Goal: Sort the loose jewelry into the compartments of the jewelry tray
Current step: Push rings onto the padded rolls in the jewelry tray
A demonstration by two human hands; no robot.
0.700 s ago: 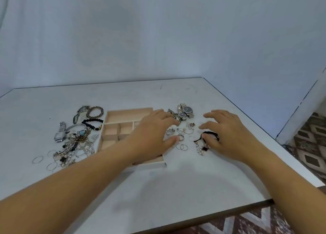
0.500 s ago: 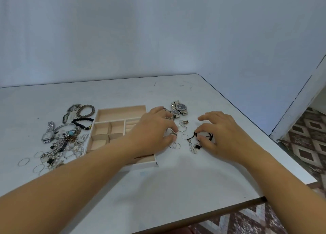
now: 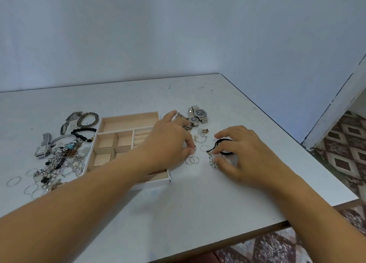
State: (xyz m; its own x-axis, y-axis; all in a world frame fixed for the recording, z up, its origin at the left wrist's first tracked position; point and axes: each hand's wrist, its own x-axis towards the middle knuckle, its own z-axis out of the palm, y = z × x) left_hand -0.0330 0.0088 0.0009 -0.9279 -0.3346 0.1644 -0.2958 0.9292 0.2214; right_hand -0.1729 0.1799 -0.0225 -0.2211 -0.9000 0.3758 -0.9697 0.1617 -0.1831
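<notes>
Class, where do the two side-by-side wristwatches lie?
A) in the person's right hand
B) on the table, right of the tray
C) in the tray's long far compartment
B: the two wristwatches rest on the table just right of the tray, whose long far compartment holds nothing.

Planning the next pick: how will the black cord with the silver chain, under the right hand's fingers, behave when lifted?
The black cord lies in a loose curl, so it is probably floppy and would dangle. Its silver chain trails in small links, likely limp, and might snag the thin rings beside it. Both look slight, so probably light.
</notes>
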